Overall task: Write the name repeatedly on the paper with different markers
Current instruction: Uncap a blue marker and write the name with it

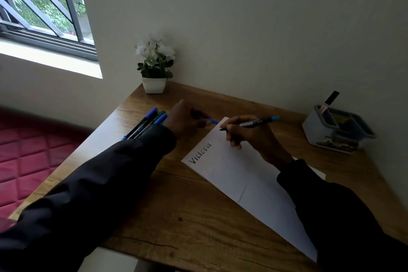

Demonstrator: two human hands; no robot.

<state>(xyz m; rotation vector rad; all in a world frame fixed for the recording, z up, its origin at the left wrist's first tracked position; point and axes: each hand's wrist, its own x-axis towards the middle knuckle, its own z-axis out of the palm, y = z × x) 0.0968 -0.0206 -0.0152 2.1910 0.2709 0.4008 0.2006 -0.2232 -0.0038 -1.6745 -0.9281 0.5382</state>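
Your right hand (247, 137) fingers grip marker (258, 121) at paper (242, 174) 12 o'clock corner; left hand (184, 120) fingers pinch blurred blue piece (211, 120); blank sheet runs toward 5 o'clock.

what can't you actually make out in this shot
All head view:
- small blue thing at the left hand: motion blur; cap or pen, cannot tell.
- spare markers: near ends hidden under the left sleeve, count unclear.
- desk organizer: contents blurred.
- paper: right edge covered by the right hand holding the marker and the right sleeve.
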